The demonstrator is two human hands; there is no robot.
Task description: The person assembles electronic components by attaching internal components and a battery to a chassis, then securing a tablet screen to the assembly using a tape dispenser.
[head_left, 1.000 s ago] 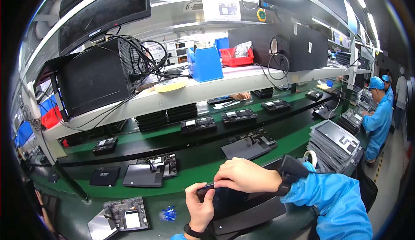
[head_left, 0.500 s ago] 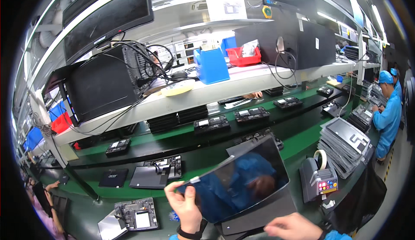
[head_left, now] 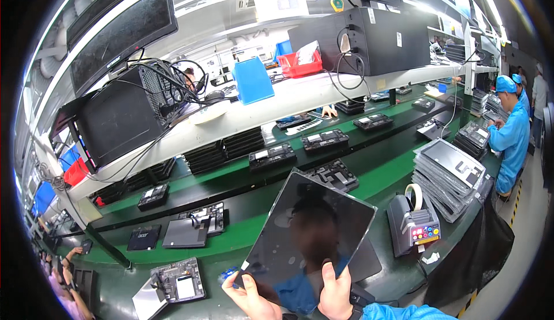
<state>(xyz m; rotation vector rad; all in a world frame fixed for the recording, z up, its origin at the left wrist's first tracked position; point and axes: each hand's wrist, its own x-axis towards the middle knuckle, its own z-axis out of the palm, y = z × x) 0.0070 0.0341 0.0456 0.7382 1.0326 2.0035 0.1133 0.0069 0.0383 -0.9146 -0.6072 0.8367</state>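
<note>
A glossy black laptop screen panel [head_left: 271,236] is held up and tilted in front of me, its surface reflecting a person and blue clothing. My left hand [head_left: 254,302] grips its lower left corner, thumb on the glass. On its lower edge, further right, my right hand [head_left: 336,297] holds it too, thumb on the front face and fingers hidden behind. Part of a flat dark laptop cover [head_left: 366,259] shows behind the panel on the green bench.
An opened laptop base [head_left: 186,282] lies left on the bench. A tape dispenser [head_left: 412,225] and stacked screen panels [head_left: 444,167] stand right. Laptop bases [head_left: 326,141] line the conveyor under a shelf [head_left: 277,101]. A co-worker in blue [head_left: 511,132] stands far right.
My right hand has come up from the bench and taken hold of the panel's lower edge. The panel has turned to a steeper slant. The whole view has shifted somewhat.
</note>
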